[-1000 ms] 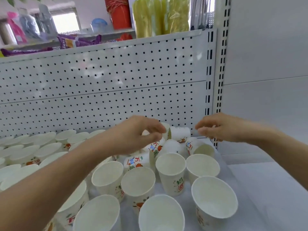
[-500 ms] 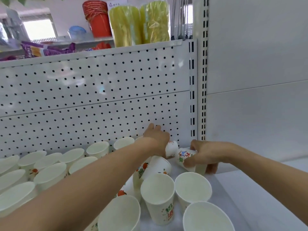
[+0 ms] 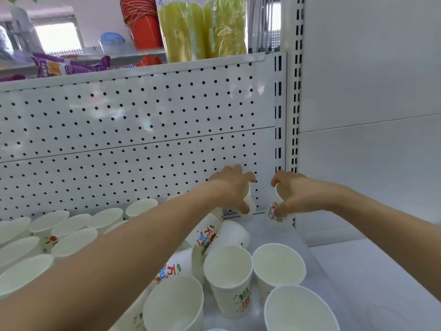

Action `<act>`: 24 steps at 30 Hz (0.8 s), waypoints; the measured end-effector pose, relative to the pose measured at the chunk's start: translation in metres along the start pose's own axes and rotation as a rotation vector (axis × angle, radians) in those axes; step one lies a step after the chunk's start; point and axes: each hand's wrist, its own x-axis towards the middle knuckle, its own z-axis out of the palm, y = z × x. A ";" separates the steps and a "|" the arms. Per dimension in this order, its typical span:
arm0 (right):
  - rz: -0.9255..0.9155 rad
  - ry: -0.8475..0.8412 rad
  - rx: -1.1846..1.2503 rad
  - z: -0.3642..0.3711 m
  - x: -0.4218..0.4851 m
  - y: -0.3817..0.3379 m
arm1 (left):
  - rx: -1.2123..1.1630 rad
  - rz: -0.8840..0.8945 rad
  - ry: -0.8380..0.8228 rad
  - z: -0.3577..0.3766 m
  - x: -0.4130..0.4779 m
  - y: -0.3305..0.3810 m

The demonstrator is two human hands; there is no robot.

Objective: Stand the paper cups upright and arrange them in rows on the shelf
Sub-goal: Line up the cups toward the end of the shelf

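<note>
Both hands work the back right corner of the shelf (image 3: 269, 232), hard by the pegboard (image 3: 143, 139). Left hand (image 3: 235, 188): grip closed over the top of the left cup (image 3: 250, 202), fingers draped across the rim. The cup looks near upright, but I cannot tell whether its base is on the shelf or just above it. Right hand (image 3: 294, 195): grip pinching the right cup (image 3: 274, 213) by its printed wall. That cup seems slightly tilted, and its mouth is hidden. The two cups are apart, with a clear gap between the grips. Step in hand, as I judge it: seating this pair at the back of the rows. To do it well, bring each base flat before letting go and keep the squeeze light, since thin paper walls likely dent. Line the pair up with the front cups (image 3: 228, 266) on the near side of the grips so the files run straight. Release upward, fingers clear of the rims, or a cup may tip. Tipped cups (image 3: 210, 231) lie just nearer than the left grip, beside the forearm, so a careless withdrawal could roll them. Standing rows (image 3: 71, 225) well left of the left grip give the spacing to match.
</note>
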 end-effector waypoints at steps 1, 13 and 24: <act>0.007 -0.030 -0.035 0.002 0.000 -0.002 | 0.063 0.017 -0.020 0.001 0.001 0.002; -0.133 0.025 0.000 0.011 -0.009 0.003 | -0.224 0.031 0.074 -0.022 -0.041 -0.021; -0.198 -0.068 -0.082 0.032 -0.015 -0.076 | -0.217 0.013 -0.138 -0.008 -0.086 -0.045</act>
